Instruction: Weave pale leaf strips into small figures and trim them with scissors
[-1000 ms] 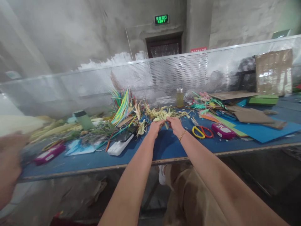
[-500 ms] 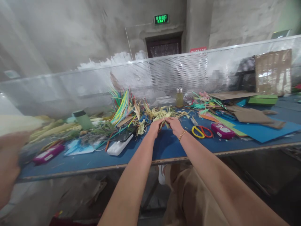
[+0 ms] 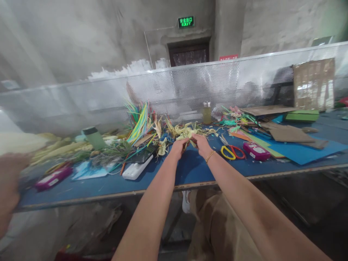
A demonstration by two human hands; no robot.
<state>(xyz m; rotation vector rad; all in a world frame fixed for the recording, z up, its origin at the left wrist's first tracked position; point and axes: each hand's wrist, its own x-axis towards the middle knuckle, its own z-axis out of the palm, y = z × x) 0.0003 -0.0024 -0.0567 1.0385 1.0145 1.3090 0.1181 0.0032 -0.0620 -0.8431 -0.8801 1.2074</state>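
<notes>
Both my hands are together over the blue table, with fingers closed on a pale yellow-green strip that looks like corn husk. My left hand (image 3: 178, 148) grips it from the left. From the other side my right hand (image 3: 202, 143), with a gold bracelet at the wrist, pinches it too. Most of the strip is hidden by my fingers. Just behind them lies a tangled heap of dried corn husks (image 3: 187, 129). Scissors (image 3: 228, 152) with one yellow and one red handle rest to the right of my right hand.
A white power strip (image 3: 137, 169) and a dark phone-like slab lie left of my hands. Coloured stems (image 3: 140, 125) stand behind. Purple boxes (image 3: 256, 150), cardboard (image 3: 289, 136) and blue sheets sit right. A green bottle (image 3: 93, 137) and another person's blurred hand (image 3: 11, 185) are at left.
My fingertips have drawn slightly apart, with both hands still on the husk. The other person's blurred hand has shifted a little to the left. The table items look unchanged.
</notes>
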